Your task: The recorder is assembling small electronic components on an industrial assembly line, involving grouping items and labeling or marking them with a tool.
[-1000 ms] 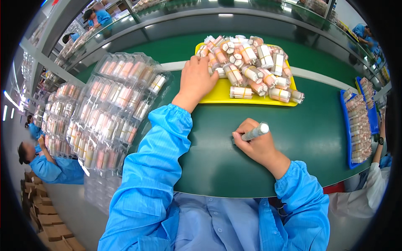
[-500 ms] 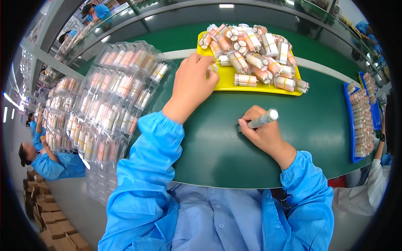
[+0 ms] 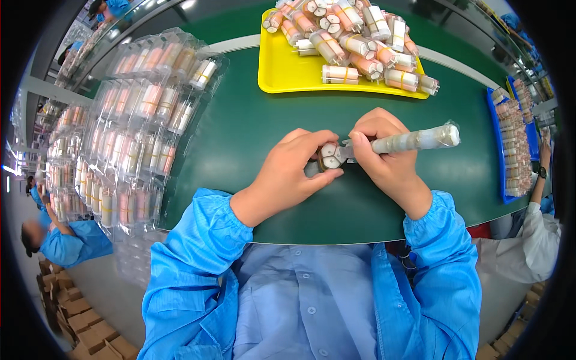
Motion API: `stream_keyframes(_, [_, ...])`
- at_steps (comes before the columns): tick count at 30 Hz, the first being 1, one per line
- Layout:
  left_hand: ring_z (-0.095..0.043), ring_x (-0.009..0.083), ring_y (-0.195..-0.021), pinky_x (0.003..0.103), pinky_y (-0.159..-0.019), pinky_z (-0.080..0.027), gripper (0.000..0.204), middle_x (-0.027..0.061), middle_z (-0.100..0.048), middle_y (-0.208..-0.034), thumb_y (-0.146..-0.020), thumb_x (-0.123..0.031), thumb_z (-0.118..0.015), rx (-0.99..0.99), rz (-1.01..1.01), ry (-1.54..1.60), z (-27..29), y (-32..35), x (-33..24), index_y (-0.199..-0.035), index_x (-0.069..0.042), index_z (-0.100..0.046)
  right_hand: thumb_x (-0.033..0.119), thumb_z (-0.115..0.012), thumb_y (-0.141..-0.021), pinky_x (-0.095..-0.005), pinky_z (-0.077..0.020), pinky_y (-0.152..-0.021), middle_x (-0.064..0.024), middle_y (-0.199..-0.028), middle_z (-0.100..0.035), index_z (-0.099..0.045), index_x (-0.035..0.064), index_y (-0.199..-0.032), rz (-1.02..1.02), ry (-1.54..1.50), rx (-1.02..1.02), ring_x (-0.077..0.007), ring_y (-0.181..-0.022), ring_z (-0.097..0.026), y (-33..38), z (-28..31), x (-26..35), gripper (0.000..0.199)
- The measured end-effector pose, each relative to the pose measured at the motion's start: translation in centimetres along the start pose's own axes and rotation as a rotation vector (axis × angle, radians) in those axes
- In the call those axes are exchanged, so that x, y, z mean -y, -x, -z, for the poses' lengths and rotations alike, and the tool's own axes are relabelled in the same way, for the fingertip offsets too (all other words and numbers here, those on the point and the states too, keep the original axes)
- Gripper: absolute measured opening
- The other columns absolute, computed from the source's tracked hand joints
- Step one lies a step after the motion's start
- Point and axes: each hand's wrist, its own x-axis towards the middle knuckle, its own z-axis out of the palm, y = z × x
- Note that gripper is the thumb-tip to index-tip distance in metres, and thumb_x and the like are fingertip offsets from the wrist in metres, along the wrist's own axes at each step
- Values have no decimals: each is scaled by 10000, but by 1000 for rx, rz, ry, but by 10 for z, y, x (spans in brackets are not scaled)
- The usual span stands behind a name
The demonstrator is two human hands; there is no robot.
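Left hand (image 3: 294,171) grips a small cylindrical bundle (image 3: 330,156) above the green tabletop (image 3: 240,132); right hand (image 3: 384,150) is closed on a wrapped pen-like tool (image 3: 414,139) whose tip meets the bundle. Judged under way: yellow tray (image 3: 282,72) remains heaped, clear blister trays (image 3: 138,120) largely filled

Yellow tray (image 3: 282,69) — green table (image 3: 252,132) — blue sleeves (image 3: 198,252)

tray (image 3: 273,75) behind hands, blister packs (image 3: 135,126) left
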Motion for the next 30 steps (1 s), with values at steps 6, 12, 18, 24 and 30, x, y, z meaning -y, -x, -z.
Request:
stream_keyframes(6, [-654, 264, -902, 354, -762, -549, 455, 102, -689, -994, -734, -36, -843, -51, -88, -68, -5, 1, 4, -1154, -47, -666, 13, -713, -872, -342, -445, -558, -82, -755, -600, -621, 17, -803, -27, 25, 23, -202, -654, -577, 0, 2, 2, 115])
stream_keyframes(12, [-655, 273, -898, 368, -753, -548, 477, 101, -688, -990, -706, -18, -849, -81, -144, -94, -8, 1, 5, -1144, -44, -660, 26, -714, -867, -349, -428, -548, -74, -750, -592, -621, 25, -804, -108, 12, 83, -202, -644, -569, 2, 1, 1, 113])
stream_keyframes(18, [-650, 265, -879, 362, -737, -541, 468, 103, -672, -989, -705, -27, -860, -105, -155, -119, -10, -2, 7, -1126, -42, -656, 43, -710, -874, -353, -431, -548, -71, -753, -590, -630, 32, -833, -71, 60, 86, -199, -631, -564, 9, -3, -2, 91])
stream_keyframes(24, [-676, 248, -986, 334, -848, -545, 580, 143, -670, -1121, -733, -4, -839, -49, -78, -133, -8, 2, 6, -1250, -23, -575, 57, -707, -888, -338, -428, -557, -53, -770, -604, -630, 29, -834, -172, -86, 35, -164, -651, -568, 8, -2, -3, 98])
stream_keyframes(30, [-677, 261, -1090, 365, -946, -539, 758, 163, -676, -1200, -771, 49, -739, 3, -39, 71, -13, 9, 8, -1433, -16, -374, 64, -714, -891, -319, -438, -572, -62, -774, -607, -634, 29, -818, -162, -127, 16, -160, -640, -566, 4, 3, -5, 114])
